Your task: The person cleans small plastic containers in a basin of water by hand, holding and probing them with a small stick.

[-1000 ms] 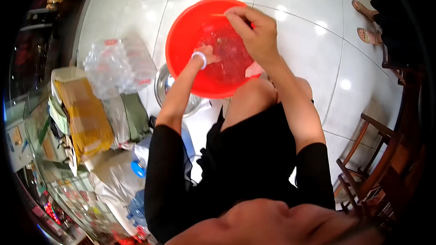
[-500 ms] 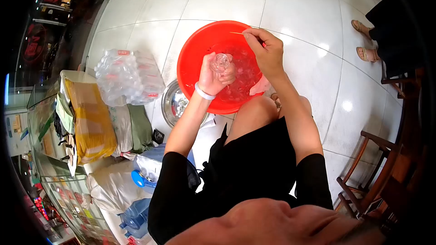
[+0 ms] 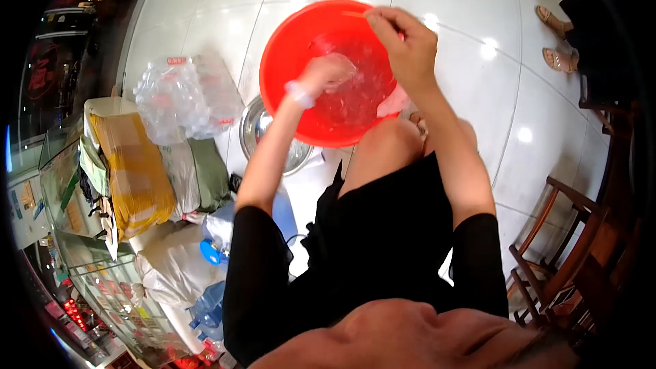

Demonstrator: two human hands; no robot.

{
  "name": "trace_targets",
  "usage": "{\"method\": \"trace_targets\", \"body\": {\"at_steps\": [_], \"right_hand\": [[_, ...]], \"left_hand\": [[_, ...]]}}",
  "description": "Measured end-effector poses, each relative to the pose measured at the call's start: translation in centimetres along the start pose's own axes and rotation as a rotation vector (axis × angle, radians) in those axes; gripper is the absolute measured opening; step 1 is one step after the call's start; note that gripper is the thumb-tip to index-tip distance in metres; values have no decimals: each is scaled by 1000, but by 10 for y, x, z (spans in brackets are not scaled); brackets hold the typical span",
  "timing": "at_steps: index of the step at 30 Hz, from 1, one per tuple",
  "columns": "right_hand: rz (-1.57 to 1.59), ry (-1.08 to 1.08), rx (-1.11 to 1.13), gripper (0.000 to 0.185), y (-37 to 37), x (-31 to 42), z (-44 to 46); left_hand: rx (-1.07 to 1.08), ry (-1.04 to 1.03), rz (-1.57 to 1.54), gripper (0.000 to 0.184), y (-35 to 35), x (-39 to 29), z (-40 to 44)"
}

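Note:
A large red basin [image 3: 281, 48] stands on the floor in front of my knees, with water and several clear objects in it that I cannot make out singly. My left hand [image 3: 326, 74], blurred by motion and wearing a pale wristband, is low inside the basin. Its fingers are curled around a small clear glass [image 3: 350, 68], of which only a smeared edge shows. Above the basin's far right rim, my right hand [image 3: 408, 41] pinches a thin, light-coloured stick [image 3: 354, 14] pointing left. A pink cloth [image 3: 393, 102] hangs over the near right rim.
A steel bowl [image 3: 249, 135] sits left of the basin, beside wrapped clear bottles [image 3: 181, 99]. Further left are a yellow-taped box [image 3: 140, 167] and a blue water jug [image 3: 281, 213]. On the right are a wooden chair [image 3: 570, 260] and another person's sandalled feet [image 3: 560, 60].
My left hand has gone from holding the glass upright over the basin to lower in it, tilted to the right. My right hand keeps its pinch on the stick. The view has shifted slightly.

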State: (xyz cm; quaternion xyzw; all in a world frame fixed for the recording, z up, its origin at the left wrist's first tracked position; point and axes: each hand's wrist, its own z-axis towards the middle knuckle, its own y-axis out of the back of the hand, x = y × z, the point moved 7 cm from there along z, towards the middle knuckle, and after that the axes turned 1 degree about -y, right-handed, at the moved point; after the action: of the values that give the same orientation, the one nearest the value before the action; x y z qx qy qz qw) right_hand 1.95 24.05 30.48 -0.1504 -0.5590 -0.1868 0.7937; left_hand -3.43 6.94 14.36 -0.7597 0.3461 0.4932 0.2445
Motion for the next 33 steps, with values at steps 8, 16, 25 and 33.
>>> {"method": "trace_targets", "body": {"at_steps": [8,16,25,33], "right_hand": [[134,-17,24,10,-10,-4,-2],[46,-72,79,9,-17,0,-12],[-17,-16,134,12,-35,-19,-12],[105,-147,135,13,-38,-25,-9]], "left_hand": [[-677,-377,-156,18,71,-34,-68],[-1371,313,127,51,210,261,-202],[-1163,671,440,49,148,373,-175],[-1308,183,438,39,215,364,-166]]}}
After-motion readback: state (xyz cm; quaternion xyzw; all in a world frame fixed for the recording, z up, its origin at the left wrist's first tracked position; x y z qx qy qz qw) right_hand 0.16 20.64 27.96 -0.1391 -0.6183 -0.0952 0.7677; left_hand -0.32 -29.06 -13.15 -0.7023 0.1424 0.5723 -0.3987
